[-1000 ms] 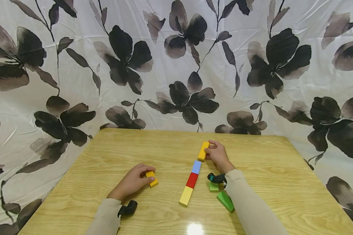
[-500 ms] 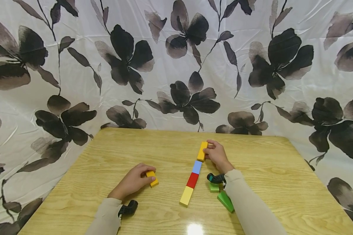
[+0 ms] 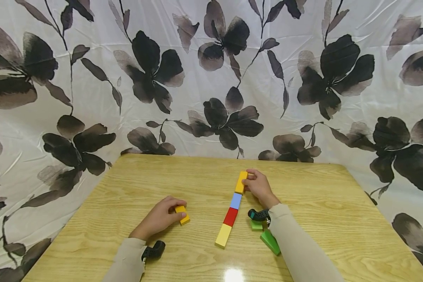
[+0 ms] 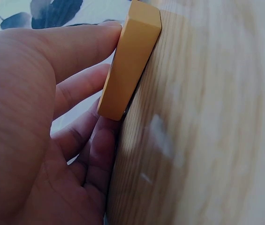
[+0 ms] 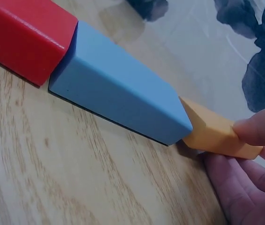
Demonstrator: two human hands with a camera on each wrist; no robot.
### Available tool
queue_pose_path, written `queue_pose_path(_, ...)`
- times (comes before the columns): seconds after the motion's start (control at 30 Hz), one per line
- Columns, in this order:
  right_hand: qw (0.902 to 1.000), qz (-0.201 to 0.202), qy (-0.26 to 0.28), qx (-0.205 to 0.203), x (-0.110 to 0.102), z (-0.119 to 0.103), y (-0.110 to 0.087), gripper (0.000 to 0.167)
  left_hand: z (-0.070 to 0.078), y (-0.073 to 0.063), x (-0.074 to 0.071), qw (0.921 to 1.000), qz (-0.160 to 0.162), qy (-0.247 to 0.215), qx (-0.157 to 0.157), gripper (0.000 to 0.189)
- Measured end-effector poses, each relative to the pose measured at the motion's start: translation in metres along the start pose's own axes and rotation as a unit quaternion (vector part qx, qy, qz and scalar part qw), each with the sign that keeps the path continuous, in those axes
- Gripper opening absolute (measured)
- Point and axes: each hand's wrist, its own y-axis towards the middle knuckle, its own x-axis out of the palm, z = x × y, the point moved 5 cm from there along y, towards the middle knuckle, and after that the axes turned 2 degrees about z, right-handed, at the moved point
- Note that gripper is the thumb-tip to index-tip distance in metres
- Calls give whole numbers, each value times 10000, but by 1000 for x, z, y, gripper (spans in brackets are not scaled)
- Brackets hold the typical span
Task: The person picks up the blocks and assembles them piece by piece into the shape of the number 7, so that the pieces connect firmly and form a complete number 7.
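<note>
My right hand pinches an orange block between thumb and fingers at the far end of a row. In the right wrist view that orange block is right at the end of the blue block. Nearer in the row come the blue block, a red block and a pale yellow block, end to end. On the left, my left hand holds another orange block by its sides. The left wrist view shows this orange block low at the wooden tabletop.
A light green block and a longer green block lie beside the right forearm, partly under the wrist camera and sleeve. The wooden table ends at a floral curtain behind it.
My right hand has moved its orange block slightly left and toward the blue block, into line with the row. The left hand has stayed where it was.
</note>
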Motion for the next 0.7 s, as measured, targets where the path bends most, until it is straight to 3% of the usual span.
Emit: queue_pose_path(0.7, 9971, -269, -645, -304, 1, -5, -1, 54, 2, -1, -1, 10000, 11, -93, -25, 40)
